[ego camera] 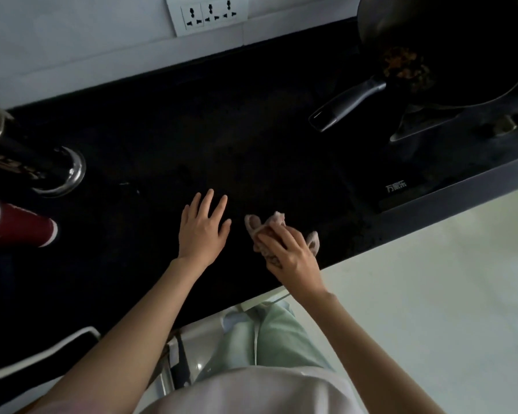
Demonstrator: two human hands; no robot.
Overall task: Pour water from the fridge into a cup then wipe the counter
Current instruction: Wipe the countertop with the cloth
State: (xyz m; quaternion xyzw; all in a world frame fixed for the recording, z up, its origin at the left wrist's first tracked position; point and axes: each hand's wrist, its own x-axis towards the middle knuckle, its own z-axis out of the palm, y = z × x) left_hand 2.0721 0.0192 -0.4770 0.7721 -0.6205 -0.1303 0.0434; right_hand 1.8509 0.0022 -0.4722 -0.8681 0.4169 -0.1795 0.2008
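A black counter [192,130] fills the middle of the head view. My left hand [203,227] lies flat on it with fingers spread and straight. Just to its right, my right hand [290,252] grips a bunched pinkish cloth [269,224] and presses it onto the counter near the front edge. A red cup [21,227] with a white rim stands at the far left of the counter.
A dark wok [449,49] with food bits sits on the stove [431,162] at the right, its handle [344,104] pointing left. A shiny metal vessel [51,171] stands at the left. A wall socket strip [207,13] is at the back.
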